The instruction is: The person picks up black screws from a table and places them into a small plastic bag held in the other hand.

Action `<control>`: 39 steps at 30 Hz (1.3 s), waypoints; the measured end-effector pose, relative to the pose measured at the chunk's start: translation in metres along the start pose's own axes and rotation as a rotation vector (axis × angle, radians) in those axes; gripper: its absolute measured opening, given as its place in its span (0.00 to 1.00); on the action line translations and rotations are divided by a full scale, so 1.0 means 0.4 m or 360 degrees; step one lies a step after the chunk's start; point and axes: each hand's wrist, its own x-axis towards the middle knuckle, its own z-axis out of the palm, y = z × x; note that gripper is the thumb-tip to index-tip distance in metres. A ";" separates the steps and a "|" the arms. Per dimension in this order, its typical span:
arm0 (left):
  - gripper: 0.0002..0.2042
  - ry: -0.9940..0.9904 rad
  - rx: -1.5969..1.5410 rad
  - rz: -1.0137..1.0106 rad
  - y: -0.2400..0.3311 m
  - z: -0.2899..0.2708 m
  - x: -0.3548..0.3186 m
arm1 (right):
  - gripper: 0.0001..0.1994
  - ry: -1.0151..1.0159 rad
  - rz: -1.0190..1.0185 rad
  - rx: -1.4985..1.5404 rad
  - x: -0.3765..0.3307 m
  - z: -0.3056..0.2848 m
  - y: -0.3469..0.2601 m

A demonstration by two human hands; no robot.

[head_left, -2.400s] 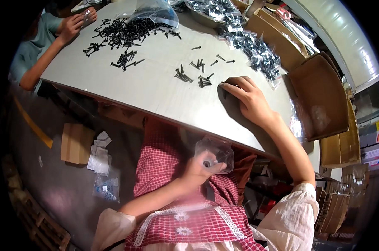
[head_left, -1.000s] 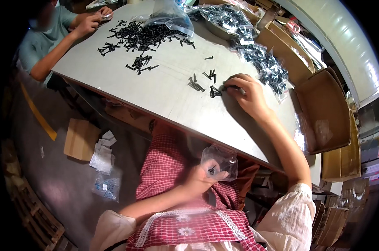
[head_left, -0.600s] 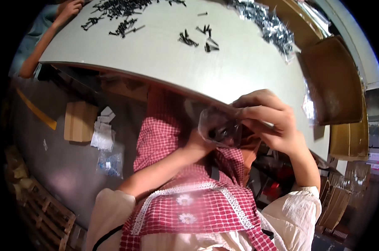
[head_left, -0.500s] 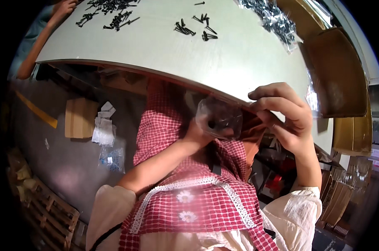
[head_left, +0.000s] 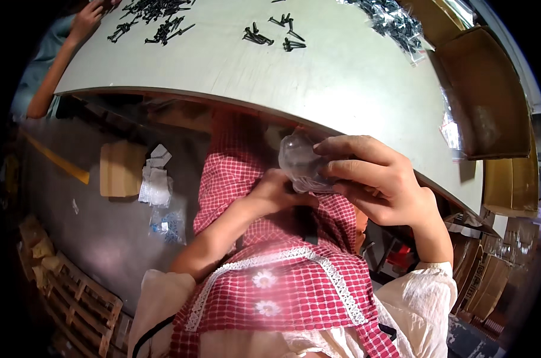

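A small clear plastic bag (head_left: 299,160) is held over my lap, just below the table's near edge. My left hand (head_left: 277,194) is closed round the bag's lower part, its fingers partly hidden behind the film. From the right, my right hand (head_left: 378,179) reaches in with bent fingers, the fingertips closed on the bag's right side. The plastic looks hazy and crumpled, and I cannot make out anything inside. On the table, beyond both hands, lie small groups of dark screws (head_left: 257,36).
A larger screw pile (head_left: 154,9) sits far left, near another person's hand (head_left: 87,21). Filled clear bags (head_left: 393,27) lie far right beside an open cardboard box (head_left: 485,95). The table edge (head_left: 223,102) curves before my lap. A carton (head_left: 121,169) stands on the floor.
My right hand has moved left and down from above the table edge onto the bag. The bag now appears more crumpled, and my left hand still grips it.
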 end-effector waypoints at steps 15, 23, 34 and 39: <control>0.56 -0.0099 -0.0792 0.0138 0.320 -0.072 -0.100 | 0.10 0.0002 -0.0447 0.0008 0.143 0.086 -0.075; 0.29 0.0543 0.0927 0.0996 0.377 -0.111 0.095 | 0.06 0.0546 -0.0235 -0.0628 0.165 -0.078 -0.034; 0.06 0.0495 0.0006 0.0560 0.377 -0.090 0.243 | 0.08 0.0846 0.0236 -0.0176 0.137 -0.075 0.071; 0.03 0.0523 0.0109 0.0521 0.379 -0.087 0.256 | 0.09 0.0816 0.0276 -0.0152 0.127 -0.080 0.093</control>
